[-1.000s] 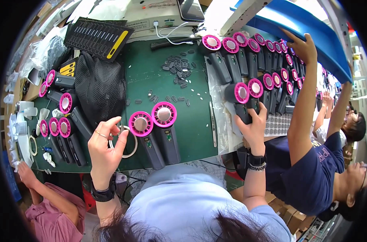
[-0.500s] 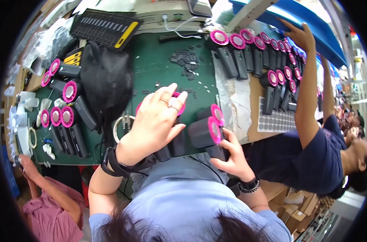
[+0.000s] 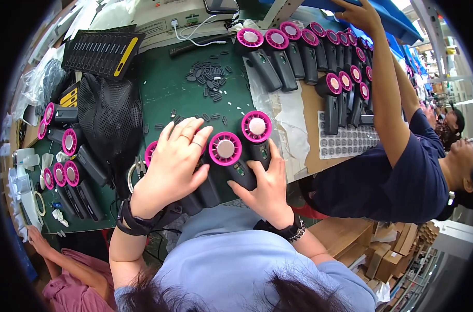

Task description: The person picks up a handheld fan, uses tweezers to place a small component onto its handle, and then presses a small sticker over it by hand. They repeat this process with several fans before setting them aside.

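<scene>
My right hand [image 3: 267,190] is closed around the handles of two black handheld blowers with pink rings, a nearer blower [image 3: 225,148] and a farther blower [image 3: 257,126]. Their round faces point up, and small openings in the handles show greenish parts inside. My left hand [image 3: 171,161] is spread, palm down, over more blowers at the table's near edge. A pink ring [image 3: 150,153] peeks out at its left, and a dark handle [image 3: 210,191] shows below its thumb. My left palm and its contact with them are hidden.
Small black pieces [image 3: 208,78] lie scattered on the green table [image 3: 161,93]. Finished-looking rows of blowers [image 3: 309,39] stand at the back right, beside a sheet of round grey pads [image 3: 345,141]. A black mesh bag [image 3: 109,114] and more blowers [image 3: 70,174] lie left. A co-worker's arm [image 3: 389,88] reaches in at right.
My right hand has lifted and turned the two blowers, so their pink faces now point up and sit farther from me. My left hand stays over the other blowers. The view has shifted right.
</scene>
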The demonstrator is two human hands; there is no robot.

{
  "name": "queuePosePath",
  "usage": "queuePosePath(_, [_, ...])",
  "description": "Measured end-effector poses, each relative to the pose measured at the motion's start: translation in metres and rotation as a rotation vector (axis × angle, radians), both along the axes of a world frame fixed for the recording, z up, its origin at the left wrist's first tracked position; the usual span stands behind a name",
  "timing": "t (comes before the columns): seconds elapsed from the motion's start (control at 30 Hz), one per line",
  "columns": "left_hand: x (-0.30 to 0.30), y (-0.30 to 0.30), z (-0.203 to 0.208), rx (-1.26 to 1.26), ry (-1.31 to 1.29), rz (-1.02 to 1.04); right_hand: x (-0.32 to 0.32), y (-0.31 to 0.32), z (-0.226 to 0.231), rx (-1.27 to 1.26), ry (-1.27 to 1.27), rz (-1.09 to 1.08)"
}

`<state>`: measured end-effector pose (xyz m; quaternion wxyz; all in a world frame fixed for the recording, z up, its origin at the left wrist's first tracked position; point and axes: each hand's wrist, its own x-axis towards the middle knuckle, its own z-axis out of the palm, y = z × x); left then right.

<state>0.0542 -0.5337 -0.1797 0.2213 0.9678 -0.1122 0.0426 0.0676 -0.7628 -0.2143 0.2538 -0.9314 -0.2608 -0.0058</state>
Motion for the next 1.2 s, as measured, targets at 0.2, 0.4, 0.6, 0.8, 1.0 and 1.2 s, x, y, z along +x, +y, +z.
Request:
queuePosePath(0.2, [0.019,-0.006,0.003,0.074,0.007,-0.094,0.009,-0.004,0.006,0.033,-0.012,0.108])
queuePosePath(0.4, [0.014,0.006,0.001,0.065,0.028,-0.105,0.052,-0.029,0.012,0.397,0.264,0.012])
queuePosePath(0.6, [0.018,-0.005,-0.001,-0.007,0.037,-0.17,0.079,-0.014,-0.006,0.116,0.208,-0.012])
queuePosePath(0.8, [0.02,-0.021,-0.019,-0.128,-0.049,-0.148,0.081,-0.01,-0.015,0.068,0.132,-0.043])
queuePosePath(1.0, [0.025,-0.022,-0.024,-0.059,-0.119,-0.056,0.107,-0.038,-0.031,0.182,0.213,-0.01])
queuePosePath(1.2, [-0.001,-0.002,0.0,-0.082,-0.27,0.063,0.119,-0.055,-0.016,0.551,-0.14,-0.152])
